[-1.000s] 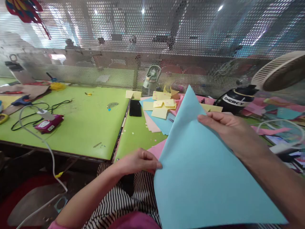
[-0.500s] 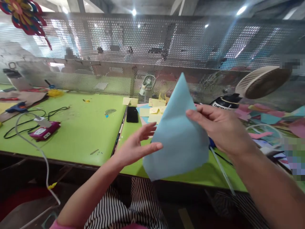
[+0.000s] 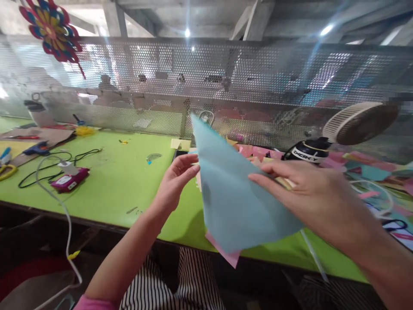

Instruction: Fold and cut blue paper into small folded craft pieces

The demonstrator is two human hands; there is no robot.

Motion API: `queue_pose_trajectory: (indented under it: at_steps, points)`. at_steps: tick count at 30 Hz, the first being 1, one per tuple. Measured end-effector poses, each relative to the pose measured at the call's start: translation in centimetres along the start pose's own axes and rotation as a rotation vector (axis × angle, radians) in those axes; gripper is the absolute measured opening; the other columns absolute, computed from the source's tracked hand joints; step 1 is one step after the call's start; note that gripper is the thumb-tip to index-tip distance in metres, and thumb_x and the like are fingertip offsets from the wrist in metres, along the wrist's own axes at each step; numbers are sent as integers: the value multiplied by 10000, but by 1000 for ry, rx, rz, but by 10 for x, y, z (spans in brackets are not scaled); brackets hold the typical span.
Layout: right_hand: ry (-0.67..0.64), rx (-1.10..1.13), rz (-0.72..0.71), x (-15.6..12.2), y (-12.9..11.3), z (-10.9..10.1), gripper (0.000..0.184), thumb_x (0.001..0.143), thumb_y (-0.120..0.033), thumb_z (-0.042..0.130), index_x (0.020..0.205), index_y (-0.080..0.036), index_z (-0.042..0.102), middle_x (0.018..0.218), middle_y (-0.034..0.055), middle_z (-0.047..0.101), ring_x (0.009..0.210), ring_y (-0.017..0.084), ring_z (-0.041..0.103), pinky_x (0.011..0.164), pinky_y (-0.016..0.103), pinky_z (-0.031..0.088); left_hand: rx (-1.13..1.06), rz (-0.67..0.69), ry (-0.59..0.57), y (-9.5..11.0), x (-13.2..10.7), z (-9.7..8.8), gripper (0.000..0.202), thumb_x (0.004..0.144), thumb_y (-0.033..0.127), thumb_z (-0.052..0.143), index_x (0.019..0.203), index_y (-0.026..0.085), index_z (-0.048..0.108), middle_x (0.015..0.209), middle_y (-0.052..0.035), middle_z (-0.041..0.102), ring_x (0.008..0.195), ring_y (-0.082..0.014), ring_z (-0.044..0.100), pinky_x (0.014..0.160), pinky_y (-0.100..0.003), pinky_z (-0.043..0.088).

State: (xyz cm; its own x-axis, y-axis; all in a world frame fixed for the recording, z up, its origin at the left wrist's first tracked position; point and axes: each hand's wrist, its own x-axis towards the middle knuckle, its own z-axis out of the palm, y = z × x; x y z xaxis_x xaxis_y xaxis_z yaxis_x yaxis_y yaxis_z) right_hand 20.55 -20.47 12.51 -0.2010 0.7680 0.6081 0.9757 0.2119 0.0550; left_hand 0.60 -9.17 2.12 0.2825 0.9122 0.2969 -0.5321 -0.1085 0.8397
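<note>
A light blue sheet of paper [image 3: 238, 202], tapering to a point at its upper left, is held up over the green table. My right hand [image 3: 300, 185] pinches its right edge between thumb and fingers. At the left edge, below the point, my left hand [image 3: 176, 178] has its thumb and fingertips closed on the paper. A corner of pink paper [image 3: 227, 254] sticks out under the blue sheet's lower edge. Behind the sheet, several paper pieces and the bottle are mostly hidden.
A perforated metal screen [image 3: 155, 94] runs along the table's back. On the left are a purple power adapter [image 3: 70, 181], cables and yellow-handled scissors [image 3: 7, 172]. A fan [image 3: 361, 122], a black container [image 3: 309, 150] and coloured paper scraps [image 3: 371, 172] are at the right.
The blue paper has tilted, its point swinging left and a pink corner now showing below. My left hand has gone from spread fingers to closing on the paper's left edge. The view tipped up slightly.
</note>
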Motion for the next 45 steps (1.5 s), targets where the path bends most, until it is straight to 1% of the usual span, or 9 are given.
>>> queue_pose_trajectory:
  at_steps: [3, 8, 19, 22, 25, 28, 32, 37, 45]
  points:
    - [295, -386, -244, -4, -20, -18, 105, 897, -212, 593, 949, -186, 681, 825, 61, 735, 821, 251, 665, 881, 458, 481, 68, -21, -63, 13, -11, 6, 347, 827, 420, 709, 1073, 187, 630, 1094, -65, 662, 939, -151, 634, 813, -262, 489]
    - [305, -528, -627, -7, -38, 3, 178, 860, -58, 601, 1004, -112, 691, 930, 98, 753, 846, 245, 676, 868, 472, 477, -218, -198, -381, 21, -34, 27, 544, 759, 433, 778, 1204, 204, 565, 1160, -96, 665, 1009, -225, 666, 867, -352, 537]
    - [34, -11, -353, -67, -25, 85, 276, 909, -364, 594, 1065, -143, 652, 1086, 141, 706, 973, 281, 620, 868, 463, 459, -333, -610, 176, -51, -51, -15, 127, 921, 238, 528, 945, 125, 581, 861, -86, 703, 688, -160, 707, 747, -333, 594]
    - [-115, 52, -286, -77, -12, 115, 334, 946, -421, 511, 1082, -155, 661, 1149, 135, 690, 1027, 289, 617, 878, 470, 457, -214, -753, 81, -47, -72, -36, 279, 971, 347, 473, 999, 108, 614, 966, -141, 719, 751, -174, 723, 725, -310, 596]
    - [-263, 85, -258, -84, 0, 141, 395, 970, -460, 430, 1087, -174, 676, 1174, 117, 692, 1027, 283, 631, 845, 459, 473, 135, -897, -303, -18, -91, -49, 520, 971, 555, 382, 1004, 117, 661, 958, -146, 736, 672, -178, 714, 591, -289, 581]
    - [-365, 112, -251, -91, 7, 155, 425, 976, -473, 399, 1107, -178, 676, 1188, 110, 692, 1023, 278, 641, 827, 452, 488, 730, -600, -597, 6, -98, -58, 429, 959, 502, 467, 939, 151, 713, 862, -90, 752, 724, -173, 709, 678, -286, 574]
    - [-349, 116, -262, -90, 8, 156, 424, 980, -457, 395, 1115, -165, 672, 1202, 117, 685, 1040, 284, 638, 861, 469, 485, 1418, 53, -479, -9, -87, -73, 365, 1016, 265, 367, 1274, 152, 598, 1388, -121, 564, 1289, -254, 521, 1079, -453, 419]
    - [-318, 140, -308, -79, -4, 158, 437, 989, -430, 398, 1211, -131, 627, 1310, 137, 626, 1191, 279, 580, 969, 473, 462, 1761, 122, -543, -47, -80, -88, 607, 989, 523, 377, 1432, 111, 423, 1515, -105, 406, 1418, -272, 347, 1173, -461, 292]
    - [-584, 333, -390, -54, -38, 187, 711, 934, -654, 313, 1464, -185, 392, 1517, 99, 398, 1420, 250, 335, 1167, 541, 258, 1775, 109, -566, -46, -85, -88, 734, 961, 642, 261, 1472, 125, 366, 1558, -99, 321, 1454, -305, 253, 1180, -488, 246]
